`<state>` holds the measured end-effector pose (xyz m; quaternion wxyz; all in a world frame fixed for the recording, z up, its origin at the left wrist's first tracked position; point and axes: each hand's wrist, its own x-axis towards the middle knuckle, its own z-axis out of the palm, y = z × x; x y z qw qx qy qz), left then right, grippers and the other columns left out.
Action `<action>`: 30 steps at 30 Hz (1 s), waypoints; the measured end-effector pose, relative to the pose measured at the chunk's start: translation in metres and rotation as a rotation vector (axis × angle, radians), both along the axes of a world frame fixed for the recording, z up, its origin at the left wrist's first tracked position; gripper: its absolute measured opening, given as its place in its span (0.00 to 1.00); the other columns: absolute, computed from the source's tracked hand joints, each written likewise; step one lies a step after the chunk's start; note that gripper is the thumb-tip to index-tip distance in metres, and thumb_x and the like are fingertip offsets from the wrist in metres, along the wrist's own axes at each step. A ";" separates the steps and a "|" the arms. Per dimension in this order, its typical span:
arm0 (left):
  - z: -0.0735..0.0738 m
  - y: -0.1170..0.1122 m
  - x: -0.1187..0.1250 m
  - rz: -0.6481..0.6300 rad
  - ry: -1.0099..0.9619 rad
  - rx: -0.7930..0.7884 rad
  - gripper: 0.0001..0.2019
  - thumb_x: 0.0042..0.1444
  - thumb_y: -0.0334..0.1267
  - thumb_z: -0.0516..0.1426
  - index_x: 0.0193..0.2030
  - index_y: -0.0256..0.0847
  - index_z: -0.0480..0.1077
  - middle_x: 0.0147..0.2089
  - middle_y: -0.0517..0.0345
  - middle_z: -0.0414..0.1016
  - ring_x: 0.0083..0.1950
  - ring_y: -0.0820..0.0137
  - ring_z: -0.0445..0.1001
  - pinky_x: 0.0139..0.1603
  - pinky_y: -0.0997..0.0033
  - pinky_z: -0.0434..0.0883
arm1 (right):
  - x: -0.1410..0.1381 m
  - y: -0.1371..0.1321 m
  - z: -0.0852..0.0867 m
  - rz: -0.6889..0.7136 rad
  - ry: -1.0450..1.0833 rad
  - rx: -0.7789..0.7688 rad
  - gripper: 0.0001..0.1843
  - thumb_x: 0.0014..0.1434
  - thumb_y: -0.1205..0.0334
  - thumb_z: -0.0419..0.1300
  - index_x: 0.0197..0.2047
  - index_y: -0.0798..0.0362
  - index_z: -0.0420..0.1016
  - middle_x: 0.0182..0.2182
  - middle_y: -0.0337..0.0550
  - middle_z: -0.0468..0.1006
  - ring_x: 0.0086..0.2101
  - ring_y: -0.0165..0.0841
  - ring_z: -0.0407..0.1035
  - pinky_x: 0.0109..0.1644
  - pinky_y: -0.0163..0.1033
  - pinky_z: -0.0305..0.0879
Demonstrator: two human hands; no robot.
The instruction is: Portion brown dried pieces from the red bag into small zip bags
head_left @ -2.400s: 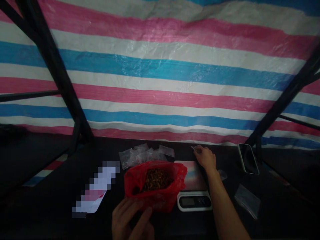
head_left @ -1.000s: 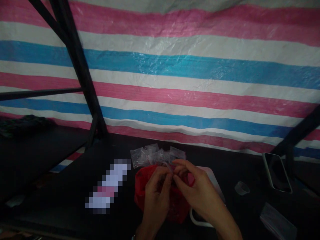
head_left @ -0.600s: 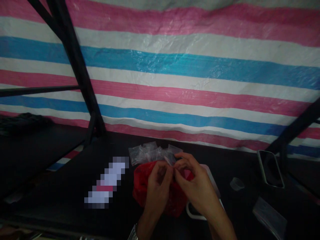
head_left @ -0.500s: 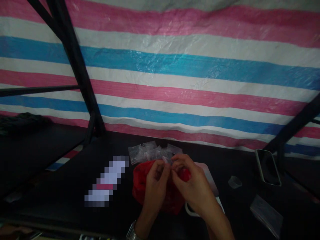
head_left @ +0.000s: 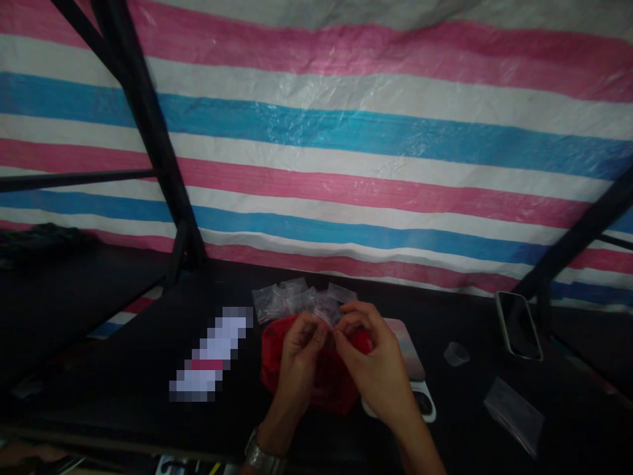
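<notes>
Above an open red plastic bag point(head_left: 332, 392), my left hand point(head_left: 301, 349) and my right hand point(head_left: 370, 349) are close together. Both pinch a small clear plastic bag point(head_left: 324, 319), which is mostly covered by the fingers. Whether anything is inside it, I cannot tell. Just beyond the red bag lies a loose pile of small clear plastic bags point(head_left: 289, 298). Partly behind my right hand sits a white digital scale point(head_left: 406, 348) with a flat, shiny plate. My left wrist wears a metal watch.
Right of the scale are a small clear plastic cup point(head_left: 456, 354), a flat clear plastic bag point(head_left: 514, 415) and a phone point(head_left: 519, 326). A pixelated pale strip point(head_left: 212, 353) lies left on the black table point(head_left: 123, 389). Dark metal posts point(head_left: 153, 132) stand before a striped tarp point(head_left: 370, 138).
The view has shifted slightly, so things on the right appear further left. My hands stay pinched together over the red bag, and more of the scale's front shows.
</notes>
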<state>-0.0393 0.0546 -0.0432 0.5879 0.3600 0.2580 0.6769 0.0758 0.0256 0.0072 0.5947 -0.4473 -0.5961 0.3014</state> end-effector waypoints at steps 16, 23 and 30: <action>0.020 -0.009 -0.008 0.352 0.598 0.295 0.07 0.62 0.32 0.57 0.33 0.44 0.70 0.43 0.58 0.78 0.40 0.69 0.78 0.38 0.73 0.74 | 0.002 0.004 0.004 -0.101 -0.078 -0.057 0.14 0.64 0.56 0.64 0.53 0.47 0.77 0.35 0.39 0.82 0.35 0.36 0.78 0.42 0.39 0.74; 0.013 0.000 -0.017 0.097 0.295 0.077 0.12 0.55 0.40 0.67 0.28 0.42 0.69 0.45 0.55 0.78 0.47 0.64 0.79 0.47 0.68 0.77 | 0.001 0.014 -0.003 -0.131 -0.264 -0.107 0.09 0.65 0.63 0.61 0.43 0.47 0.83 0.39 0.42 0.88 0.40 0.39 0.82 0.45 0.40 0.73; 0.006 0.011 -0.010 -0.141 -0.114 -0.297 0.19 0.53 0.45 0.71 0.46 0.42 0.72 0.45 0.52 0.83 0.44 0.63 0.84 0.50 0.60 0.80 | 0.000 0.015 -0.007 -0.112 -0.569 -0.112 0.10 0.67 0.68 0.61 0.46 0.48 0.83 0.43 0.45 0.88 0.46 0.45 0.81 0.55 0.50 0.69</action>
